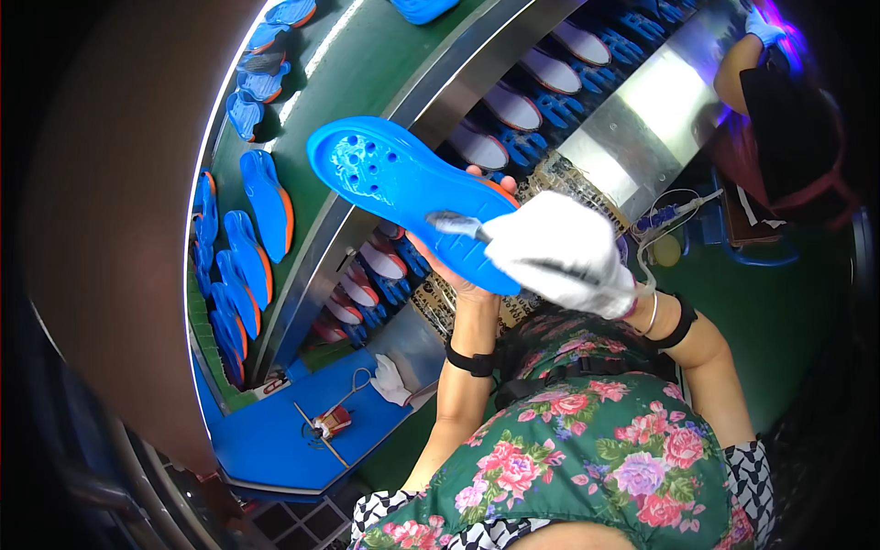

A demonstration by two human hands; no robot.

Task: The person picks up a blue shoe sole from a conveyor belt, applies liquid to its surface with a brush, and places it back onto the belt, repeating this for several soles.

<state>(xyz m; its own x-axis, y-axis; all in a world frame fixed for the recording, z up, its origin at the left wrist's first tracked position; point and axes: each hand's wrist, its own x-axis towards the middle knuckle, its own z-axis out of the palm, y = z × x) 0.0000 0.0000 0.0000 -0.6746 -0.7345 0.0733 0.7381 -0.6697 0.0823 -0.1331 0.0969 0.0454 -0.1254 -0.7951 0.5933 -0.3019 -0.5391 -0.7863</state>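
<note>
A blue shoe sole (385,170) with an orange edge is tilted in front of me, its hollow inner side facing up. Several round holes mark its wide end, and its surface shines as if wet. My bare left hand (454,270) grips it from beneath, with fingertips showing over the far edge. In a white glove, my right hand (555,247) is closed around a brush (454,223), whose bristles touch the middle of the sole. The glove hides most of the brush's handle, and the glove is slightly blurred.
A green conveyor belt (344,82) carries several blue soles (268,206). Under its metal rail, white-topped shoe parts (513,107) stand in rows. A small pot (332,423) and a white glove (391,380) lie on a blue table (266,445). A co-worker's blue-gloved hand (764,26) is far right.
</note>
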